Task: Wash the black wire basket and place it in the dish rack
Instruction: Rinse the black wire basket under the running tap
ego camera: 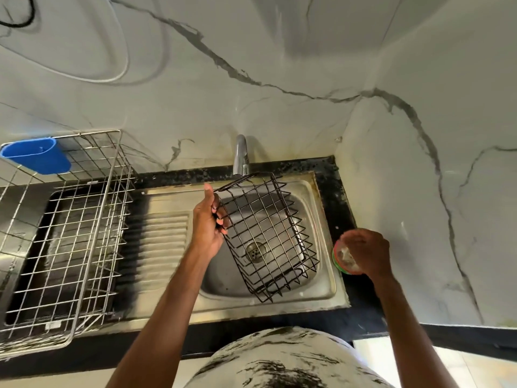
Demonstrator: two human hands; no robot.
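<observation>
Two steps outstanding, by judgement: washing barely begun, racking not yet done. Found the rectangular black wire basket raised and tilted above the stainless steel sink, top edge just under the chrome tap, not resting in the basin. Noted the left hand clamped round the wires of one short side, thumb pointing up. Saw no stream from the tap and no suds on the wires; cannot confirm any wetting.

Located the right hand over a small round tub with red and green rim on the black speckled table, just right of the sink. Blurred there, so cannot tell whether clenched on something, dipping in, or loose. Judged this a fetching of soap or a scrubber, ahead of scrubbing.

Checked the silver wire dish rack left of the sink, well apart from the basket, with a blue plastic cup hung at the far corner.

Remaining, by judgement: scrub, rinse, carry leftward over the ribbed steel drainboard, set down in the rack.
</observation>
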